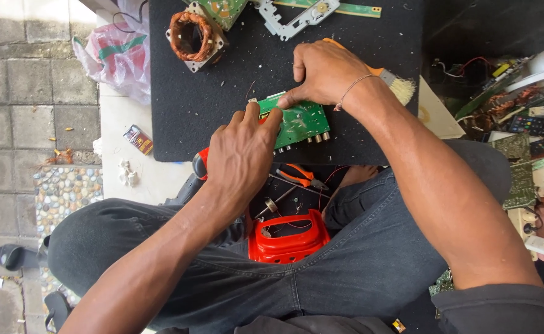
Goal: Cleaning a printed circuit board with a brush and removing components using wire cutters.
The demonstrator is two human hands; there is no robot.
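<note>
In the head view, nearest the camera, dark jeans-clad knees point(235, 272) are seen folded, with a red plastic basket point(289, 238) of loose parts wedged between them. Just beyond, the left hand point(241, 158) is laid flat, fingers pressed together on the near edge of a green circuit board point(300, 122), a red-handled tool point(201, 164) seemingly tucked beneath the palm, though the grip cannot be told for sure. The right hand point(324, 73) is pinched onto the board's far corner, with a brush point(399, 86) lying under the wrist. The board rests on a black mat point(185, 105), a copper coil point(191, 34) well apart. A slip is judged possible: the board is held only at its edges, so it could skid or flex. Orange pliers point(300, 176) near the knees could be knocked.
</note>
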